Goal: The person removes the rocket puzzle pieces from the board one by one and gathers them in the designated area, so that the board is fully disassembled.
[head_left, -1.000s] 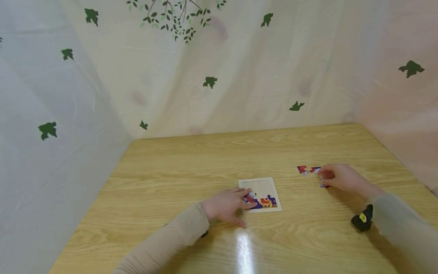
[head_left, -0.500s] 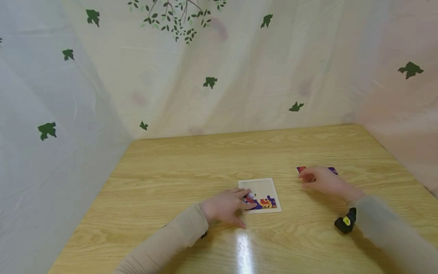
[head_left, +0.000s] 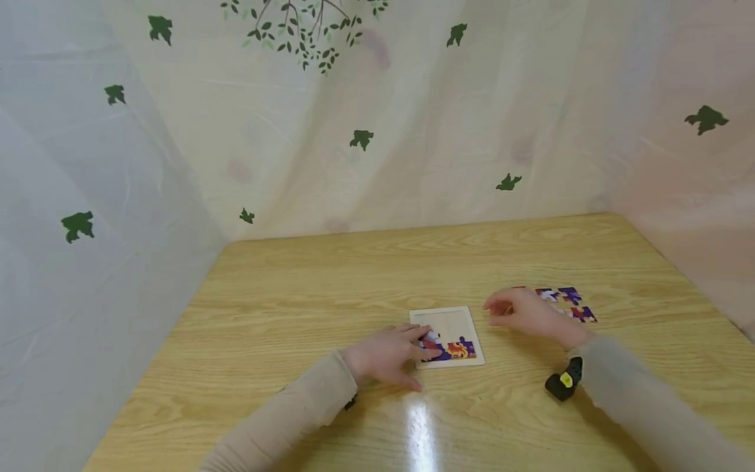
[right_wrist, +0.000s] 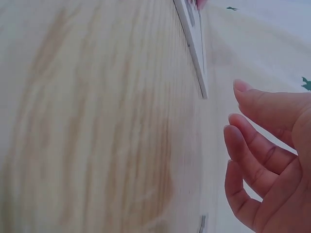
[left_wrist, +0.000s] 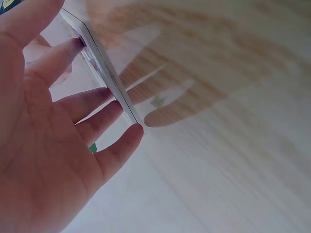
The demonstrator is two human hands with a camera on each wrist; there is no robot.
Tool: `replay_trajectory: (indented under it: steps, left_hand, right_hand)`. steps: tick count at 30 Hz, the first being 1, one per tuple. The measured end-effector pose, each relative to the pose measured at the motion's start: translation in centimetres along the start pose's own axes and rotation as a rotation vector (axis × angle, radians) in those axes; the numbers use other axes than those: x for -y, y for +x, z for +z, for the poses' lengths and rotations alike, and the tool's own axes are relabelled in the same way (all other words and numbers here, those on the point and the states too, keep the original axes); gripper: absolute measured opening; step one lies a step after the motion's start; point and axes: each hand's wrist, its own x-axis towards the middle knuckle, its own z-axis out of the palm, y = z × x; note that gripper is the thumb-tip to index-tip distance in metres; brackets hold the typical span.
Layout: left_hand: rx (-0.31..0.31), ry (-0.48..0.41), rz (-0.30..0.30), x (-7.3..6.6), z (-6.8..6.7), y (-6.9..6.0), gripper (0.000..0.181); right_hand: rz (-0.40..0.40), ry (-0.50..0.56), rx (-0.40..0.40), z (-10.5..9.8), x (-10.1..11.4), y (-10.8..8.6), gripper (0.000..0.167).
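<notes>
A small puzzle tray (head_left: 475, 328) with a pale wooden border lies on the table; fitted purple, red and orange jigsaw pieces (head_left: 461, 349) show along its near side. My left hand (head_left: 386, 355) rests on the tray's left part with fingers spread, covering some pieces. In the left wrist view, its fingertips (left_wrist: 132, 133) touch the tray's edge. To the right of the tray hovers my right hand (head_left: 522, 313), fingers loosely bent. The right wrist view shows a gap between thumb and fingers, with no piece visible there. Loose jigsaw pieces (head_left: 569, 295) lie behind this hand, which partly hides them.
The wooden table (head_left: 330, 282) reaches back to a pale curtain (head_left: 283, 157) printed with green leaves. A black wrist device (head_left: 563, 381) sits at my right cuff. Light glares off the table's near middle.
My right hand has moved left from the loose pieces toward the tray, uncovering several pieces on the right. The left hand and the tray stay in place.
</notes>
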Motion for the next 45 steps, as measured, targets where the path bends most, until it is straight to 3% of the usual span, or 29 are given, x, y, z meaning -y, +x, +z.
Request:
replay_trajectory:
  steps: [17,33,45]
  left_hand:
    - [0.016,0.0,0.032,0.9,0.4,-0.3,0.066]
    - [0.034,-0.046,-0.036,1.6,0.2,-1.4,0.063]
    - [0.022,-0.036,-0.029,1.4,-0.1,-1.7,0.061]
  right_hand:
    - [-0.074,0.049,0.009,2.1,1.0,1.6,0.02]
    - [-0.142,0.059,0.087,2.9,3.5,3.5,0.021]
    - [-0.168,0.025,0.157,4.6,5.5,4.9,0.029]
